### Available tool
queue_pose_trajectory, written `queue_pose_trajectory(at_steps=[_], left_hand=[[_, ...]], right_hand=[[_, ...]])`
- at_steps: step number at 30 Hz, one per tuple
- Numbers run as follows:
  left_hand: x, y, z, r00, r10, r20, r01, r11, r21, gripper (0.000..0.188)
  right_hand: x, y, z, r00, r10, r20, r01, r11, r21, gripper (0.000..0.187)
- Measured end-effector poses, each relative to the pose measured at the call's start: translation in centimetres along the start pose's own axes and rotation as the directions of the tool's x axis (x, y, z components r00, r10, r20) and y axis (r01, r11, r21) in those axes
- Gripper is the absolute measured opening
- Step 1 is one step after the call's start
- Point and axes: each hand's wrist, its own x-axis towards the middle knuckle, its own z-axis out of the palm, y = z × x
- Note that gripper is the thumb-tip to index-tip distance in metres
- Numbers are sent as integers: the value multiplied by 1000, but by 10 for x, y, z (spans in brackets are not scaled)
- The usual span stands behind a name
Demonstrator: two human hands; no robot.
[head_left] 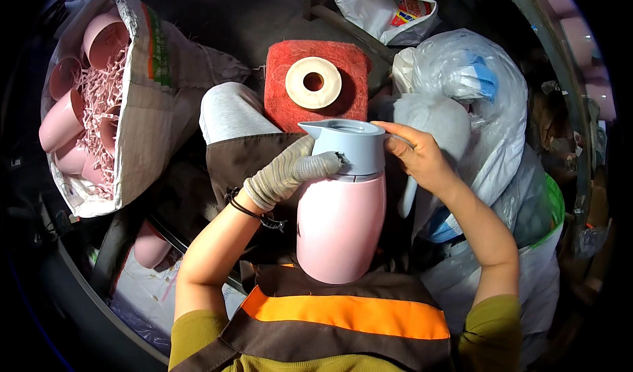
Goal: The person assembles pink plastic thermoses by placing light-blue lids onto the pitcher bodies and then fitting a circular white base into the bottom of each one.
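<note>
A vacuum jug (341, 230) with a pink body stands upright in front of me, near my lap. Its light grey-blue collar (359, 149) has a spout pointing left and a round opening on top. My left hand (283, 174), in a knitted glove, is closed around the collar's left side, with the thumb across the front. The bare right hand (419, 154) pinches the collar's right rim, index finger on top and thumb below. Part of the right fingers' contact is hidden behind the collar.
Beyond the jug, a cream ring (295, 91) lies on a red padded block (280, 111). At left, a woven sack (142, 128) holds several pink shells and pink shreds. Clear plastic bags (508, 121) with pale parts crowd the right. Another pink shell (150, 247) sits lower left.
</note>
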Motion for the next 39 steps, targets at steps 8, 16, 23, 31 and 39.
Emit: queue_pose_trajectory(at_steps=[8,16,23,31,39], left_hand=[[-12,20,16,977,-158,-141,171,982,79,66],[-10,1,7,991,-80,-104,102,970,223,67],[-4,3,13,1000,-9,-28,14,980,200,64],[-2,20,2,994,-97,43,77,939,336,54],[86,54,-48,874,483,-60,262,-363,894,86]], right_hand=[[3,9,-2,999,-47,16,49,987,-155,46],[-1,25,1,994,-87,71,92,993,-71,44],[11,-24,-19,943,-93,319,178,952,-251,91],[7,-40,-16,908,69,414,73,946,-317,115],[-8,-49,-22,939,-55,340,183,915,-360,104]])
